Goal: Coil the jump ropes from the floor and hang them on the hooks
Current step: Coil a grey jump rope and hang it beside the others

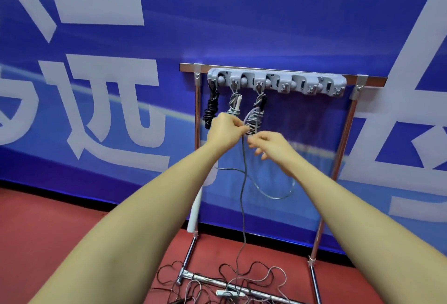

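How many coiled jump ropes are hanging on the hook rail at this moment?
3: a black coil at the rail's left end, a grey coil on the next hook, and a third grey coil beside it, which both hands are working on.

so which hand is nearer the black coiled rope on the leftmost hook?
Left. The left hand sits just right of the black coiled rope, nearly touching its lower end. The right hand is farther right and lower.

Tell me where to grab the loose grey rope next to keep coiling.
Pinch the grey rope just below the left hand, coming in from the right with the right hand. That stretch hangs straight and free there, above the tangle.
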The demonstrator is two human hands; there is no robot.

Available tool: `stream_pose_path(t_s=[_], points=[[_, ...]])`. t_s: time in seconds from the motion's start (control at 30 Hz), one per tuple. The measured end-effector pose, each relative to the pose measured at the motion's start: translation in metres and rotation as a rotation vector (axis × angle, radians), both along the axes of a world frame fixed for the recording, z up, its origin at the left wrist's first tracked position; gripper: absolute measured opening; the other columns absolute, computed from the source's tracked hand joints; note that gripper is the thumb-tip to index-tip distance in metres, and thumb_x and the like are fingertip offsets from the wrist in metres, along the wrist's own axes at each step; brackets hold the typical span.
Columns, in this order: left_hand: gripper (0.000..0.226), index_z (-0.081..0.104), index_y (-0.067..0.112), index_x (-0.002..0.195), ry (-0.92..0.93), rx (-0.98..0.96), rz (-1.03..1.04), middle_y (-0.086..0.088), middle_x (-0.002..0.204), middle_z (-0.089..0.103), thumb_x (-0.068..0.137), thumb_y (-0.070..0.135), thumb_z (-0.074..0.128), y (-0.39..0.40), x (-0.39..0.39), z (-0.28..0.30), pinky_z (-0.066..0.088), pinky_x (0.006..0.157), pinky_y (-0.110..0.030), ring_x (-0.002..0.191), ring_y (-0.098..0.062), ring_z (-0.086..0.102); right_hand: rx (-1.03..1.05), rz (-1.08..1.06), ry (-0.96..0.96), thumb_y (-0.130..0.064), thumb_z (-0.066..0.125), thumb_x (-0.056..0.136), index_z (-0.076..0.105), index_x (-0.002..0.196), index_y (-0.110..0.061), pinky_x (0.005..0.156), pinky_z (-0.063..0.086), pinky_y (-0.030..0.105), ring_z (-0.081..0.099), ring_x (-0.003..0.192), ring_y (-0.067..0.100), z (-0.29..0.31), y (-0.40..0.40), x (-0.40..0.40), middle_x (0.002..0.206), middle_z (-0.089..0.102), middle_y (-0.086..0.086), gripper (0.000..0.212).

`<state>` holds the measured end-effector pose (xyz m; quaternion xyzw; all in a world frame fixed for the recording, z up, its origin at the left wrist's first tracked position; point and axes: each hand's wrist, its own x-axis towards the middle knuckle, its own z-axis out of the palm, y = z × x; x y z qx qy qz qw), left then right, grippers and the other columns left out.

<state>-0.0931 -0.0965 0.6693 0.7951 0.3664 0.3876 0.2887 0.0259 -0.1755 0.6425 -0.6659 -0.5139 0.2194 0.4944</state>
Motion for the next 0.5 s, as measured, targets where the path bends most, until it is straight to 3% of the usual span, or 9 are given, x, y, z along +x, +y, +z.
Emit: stream_pose_path(t_s=[0.17,0.23,0.3,0.4,0.47,0.5], points=[[0.019,0.07,0.01,0.073,-0.045,0.024,0.003,-0.007,0.071,0.066,0.085,0.024,0.069,0.002,-0.003,0.021,0.046,0.065,-0.026,0.065,-0.013,0.055,-0.128,0.091,-0.104,-0.017,0.056,0.093,0.063,0.086,-0.011,0.05,0.042,0.02,0.057,0.059,0.013,-0.02,0.004,-0.011,0.076,0.064,0.001,0.012],[0.025,0.071,0.006,0.078,-0.071,0.013,-0.022,-0.012,0.078,0.069,0.089,0.028,0.065,0.003,-0.005,0.026,0.043,0.056,-0.02,0.06,-0.009,0.054,-0.084,0.044,-0.104,-0.015,0.052,0.093,0.061,0.079,-0.012,0.052,0.043,0.022,0.057,0.058,0.015,-0.019,0.008,-0.011,0.074,0.065,0.004,0.017],[0.033,0.067,0.004,0.076,-0.047,-0.026,-0.06,-0.012,0.067,0.06,0.092,0.03,0.057,0.002,-0.008,0.024,0.032,0.042,-0.019,0.042,-0.005,0.039,0.002,-0.011,-0.074,-0.012,0.049,0.094,0.058,0.077,-0.013,0.053,0.044,0.023,0.056,0.055,0.013,-0.014,0.011,-0.008,0.071,0.064,0.004,0.019],[0.026,0.051,0.013,0.062,0.062,-0.053,-0.127,-0.001,0.055,0.037,0.089,0.013,0.051,0.001,-0.011,0.004,0.026,0.049,-0.027,0.048,-0.012,0.029,0.199,-0.083,0.096,-0.008,0.048,0.096,0.058,0.082,-0.006,0.049,0.045,0.018,0.053,0.046,0.004,0.002,0.014,-0.004,0.067,0.062,0.004,0.018],[0.01,0.062,0.017,0.082,0.138,-0.064,-0.176,0.002,0.065,0.046,0.086,0.012,0.055,-0.002,-0.011,-0.014,0.033,0.055,-0.025,0.059,-0.012,0.04,0.306,-0.097,0.22,-0.007,0.048,0.097,0.058,0.079,-0.005,0.049,0.045,0.016,0.053,0.044,0.004,0.016,0.015,-0.001,0.067,0.061,0.005,0.02],[0.013,0.064,0.018,0.098,0.168,-0.062,-0.187,0.003,0.07,0.05,0.087,0.016,0.058,-0.004,-0.01,-0.021,0.036,0.057,-0.022,0.065,-0.012,0.045,0.345,-0.093,0.283,-0.007,0.048,0.097,0.057,0.078,-0.007,0.048,0.044,0.016,0.053,0.044,0.005,0.023,0.015,0.001,0.067,0.06,0.006,0.021]])
